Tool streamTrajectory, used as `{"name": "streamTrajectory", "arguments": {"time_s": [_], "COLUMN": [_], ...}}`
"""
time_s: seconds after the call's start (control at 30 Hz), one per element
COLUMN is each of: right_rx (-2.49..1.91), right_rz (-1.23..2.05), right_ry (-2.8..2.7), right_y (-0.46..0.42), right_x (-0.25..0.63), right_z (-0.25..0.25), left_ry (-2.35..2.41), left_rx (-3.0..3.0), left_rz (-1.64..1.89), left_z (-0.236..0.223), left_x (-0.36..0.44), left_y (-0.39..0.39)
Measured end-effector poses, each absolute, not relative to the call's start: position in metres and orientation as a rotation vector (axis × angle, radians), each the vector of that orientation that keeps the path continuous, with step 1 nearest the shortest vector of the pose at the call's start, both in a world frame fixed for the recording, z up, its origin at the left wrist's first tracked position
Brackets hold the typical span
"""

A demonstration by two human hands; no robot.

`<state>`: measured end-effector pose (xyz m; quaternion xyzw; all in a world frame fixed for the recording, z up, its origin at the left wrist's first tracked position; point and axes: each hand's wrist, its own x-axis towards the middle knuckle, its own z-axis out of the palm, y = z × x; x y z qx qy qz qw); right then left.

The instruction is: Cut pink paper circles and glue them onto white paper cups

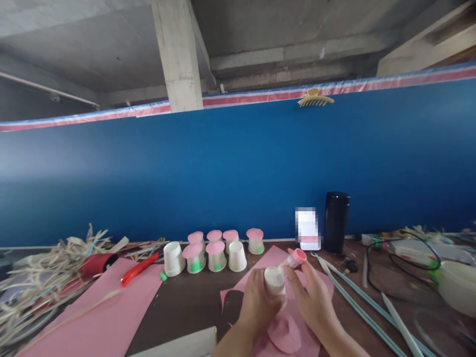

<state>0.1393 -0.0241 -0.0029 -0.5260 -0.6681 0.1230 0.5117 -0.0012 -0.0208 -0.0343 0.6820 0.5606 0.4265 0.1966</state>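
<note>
My left hand (256, 302) is wrapped round an upturned white paper cup (274, 281), held above a pink paper sheet (269, 258). My right hand (314, 295) pinches a small tube with a pink cap (296, 258) just right of the cup's top. A cut pink paper circle (284, 334) lies under my hands. Behind them stand several upturned white cups, some topped with pink discs (217, 248), and two plain white cups (173, 258) (237, 256).
A blue partition wall (238, 168) runs behind the brown table. Red-handled scissors (139, 269) and straw strips (44, 267) lie left on another pink sheet (100, 317). A black cylinder (335, 221) stands at the back right; long pale sticks (357, 305), cables and a white bowl (459, 287) sit right.
</note>
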Motion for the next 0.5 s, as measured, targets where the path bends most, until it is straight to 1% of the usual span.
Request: {"name": "streamTrajectory", "arguments": {"time_s": [0.3,0.4,0.5], "right_rx": [-1.283,-1.278,-1.283], "right_rz": [0.084,0.089,0.161], "right_ry": [-1.786,-1.769,-1.739], "right_y": [-0.019,-0.013,-0.009], "right_x": [0.134,0.130,0.123], "right_z": [0.000,-0.001,-0.001], "left_ry": [1.514,1.530,1.548], "left_rx": [1.972,1.954,1.924], "left_rz": [1.306,1.296,1.274], "left_z": [-0.045,-0.047,-0.048], "left_x": [-0.001,0.000,-0.001], "left_y": [-0.017,-0.015,-0.014]}}
